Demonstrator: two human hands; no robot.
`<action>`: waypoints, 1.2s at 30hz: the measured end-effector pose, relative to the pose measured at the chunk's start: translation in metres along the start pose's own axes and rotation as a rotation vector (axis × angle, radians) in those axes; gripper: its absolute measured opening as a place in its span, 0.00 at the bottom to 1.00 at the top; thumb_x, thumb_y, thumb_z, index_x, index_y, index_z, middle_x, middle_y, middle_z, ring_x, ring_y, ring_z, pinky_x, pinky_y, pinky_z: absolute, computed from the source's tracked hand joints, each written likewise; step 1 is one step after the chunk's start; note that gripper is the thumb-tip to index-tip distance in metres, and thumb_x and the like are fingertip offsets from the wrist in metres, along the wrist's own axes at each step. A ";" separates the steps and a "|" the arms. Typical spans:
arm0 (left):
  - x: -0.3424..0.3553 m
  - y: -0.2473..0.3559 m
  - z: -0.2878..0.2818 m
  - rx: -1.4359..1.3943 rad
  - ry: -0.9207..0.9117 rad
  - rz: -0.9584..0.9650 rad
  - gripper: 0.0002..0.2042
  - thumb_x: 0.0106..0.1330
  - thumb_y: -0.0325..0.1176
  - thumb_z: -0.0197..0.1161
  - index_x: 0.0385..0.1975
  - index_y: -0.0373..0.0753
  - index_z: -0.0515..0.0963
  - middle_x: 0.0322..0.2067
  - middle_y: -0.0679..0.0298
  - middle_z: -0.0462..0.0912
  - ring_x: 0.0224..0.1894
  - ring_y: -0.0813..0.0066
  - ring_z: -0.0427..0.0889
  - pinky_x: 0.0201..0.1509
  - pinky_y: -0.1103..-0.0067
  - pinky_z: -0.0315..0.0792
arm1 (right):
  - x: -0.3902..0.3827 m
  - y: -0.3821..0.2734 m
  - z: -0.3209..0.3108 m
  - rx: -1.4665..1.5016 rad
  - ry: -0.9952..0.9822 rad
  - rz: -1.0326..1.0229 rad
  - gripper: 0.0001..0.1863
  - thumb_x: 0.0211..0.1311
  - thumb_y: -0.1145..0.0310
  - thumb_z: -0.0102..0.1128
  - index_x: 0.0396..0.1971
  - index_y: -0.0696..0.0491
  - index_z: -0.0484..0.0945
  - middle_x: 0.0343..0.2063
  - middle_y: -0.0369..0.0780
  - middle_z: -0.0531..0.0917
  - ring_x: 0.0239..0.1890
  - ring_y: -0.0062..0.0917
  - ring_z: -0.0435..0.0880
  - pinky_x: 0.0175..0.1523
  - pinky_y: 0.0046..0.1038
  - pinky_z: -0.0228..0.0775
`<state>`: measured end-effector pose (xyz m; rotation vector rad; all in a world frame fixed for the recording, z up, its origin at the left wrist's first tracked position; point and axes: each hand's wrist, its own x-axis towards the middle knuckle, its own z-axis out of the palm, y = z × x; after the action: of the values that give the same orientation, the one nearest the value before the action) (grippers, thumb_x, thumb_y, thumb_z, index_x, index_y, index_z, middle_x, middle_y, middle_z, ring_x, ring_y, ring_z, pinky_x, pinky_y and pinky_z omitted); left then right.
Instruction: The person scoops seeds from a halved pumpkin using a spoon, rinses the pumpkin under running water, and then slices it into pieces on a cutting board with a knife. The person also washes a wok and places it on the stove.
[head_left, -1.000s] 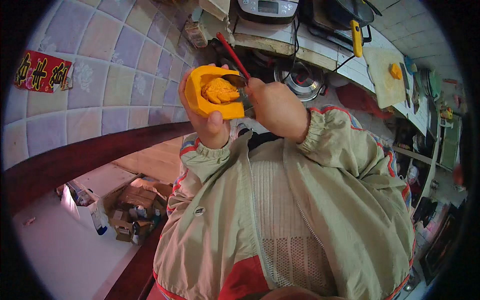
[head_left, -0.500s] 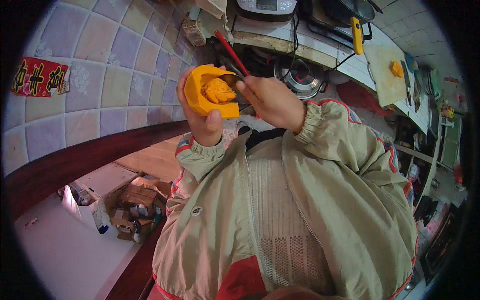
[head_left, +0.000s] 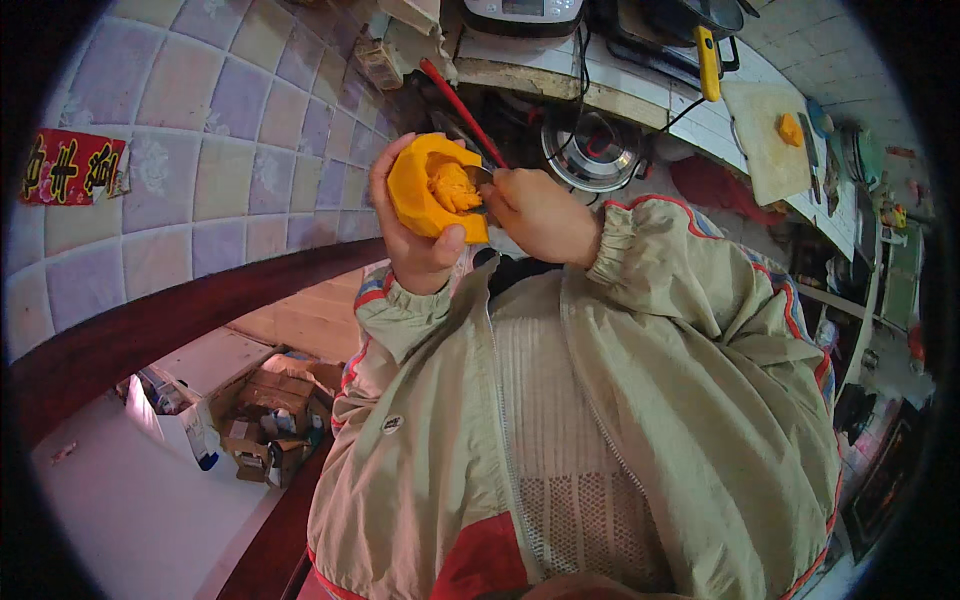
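Note:
My left hand (head_left: 420,258) cradles a hollowed chunk of orange pumpkin (head_left: 408,195), thumb along its lower edge and fingers around its left side. Loose, stringy pulp (head_left: 450,185) lies in the hollow. Gripped in my right hand (head_left: 540,215) is a metal spoon (head_left: 482,178), its head against the pulp at the pumpkin's right side and mostly hidden by pulp and fingers. Just behind my hands a long red handle (head_left: 455,100) slants upward; its lower end is hidden.
A counter (head_left: 650,90) holds a rice cooker (head_left: 515,20), a yellow-handled pan (head_left: 685,25) and a cutting board (head_left: 760,170) with a pumpkin piece. A metal pot (head_left: 588,155) is below it. A tiled wall (head_left: 190,120) rises left; cardboard boxes (head_left: 270,420) lie beyond a wooden rail (head_left: 150,320).
The pumpkin has shifted and tilted a little to the right, and the spoon has moved lower along the pulp. The background has slid slightly left in the view.

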<state>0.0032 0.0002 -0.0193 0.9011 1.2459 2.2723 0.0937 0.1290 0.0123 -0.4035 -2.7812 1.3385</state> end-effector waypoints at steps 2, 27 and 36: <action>-0.001 -0.001 -0.004 0.021 -0.016 0.005 0.45 0.50 0.48 0.71 0.63 0.37 0.50 0.54 0.52 0.67 0.54 0.60 0.72 0.61 0.70 0.66 | 0.005 0.006 0.001 0.088 -0.093 0.026 0.16 0.62 0.66 0.48 0.23 0.63 0.78 0.23 0.51 0.81 0.26 0.45 0.81 0.32 0.41 0.72; -0.002 -0.006 -0.028 0.011 -0.203 -0.074 0.41 0.50 0.41 0.66 0.63 0.37 0.52 0.54 0.52 0.67 0.58 0.59 0.71 0.63 0.70 0.65 | 0.000 0.018 0.003 -0.002 0.007 -0.134 0.12 0.63 0.68 0.48 0.27 0.61 0.75 0.19 0.47 0.79 0.25 0.42 0.80 0.31 0.38 0.70; -0.006 -0.021 -0.021 -0.331 -0.042 -0.189 0.41 0.52 0.51 0.62 0.63 0.40 0.53 0.55 0.51 0.68 0.59 0.50 0.69 0.64 0.61 0.63 | 0.004 0.009 -0.003 0.310 -0.195 0.211 0.14 0.63 0.68 0.47 0.25 0.60 0.79 0.19 0.44 0.81 0.22 0.31 0.81 0.27 0.33 0.70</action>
<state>-0.0069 -0.0048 -0.0481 0.6757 0.8603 2.2071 0.0919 0.1374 0.0070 -0.5918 -2.6657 1.9170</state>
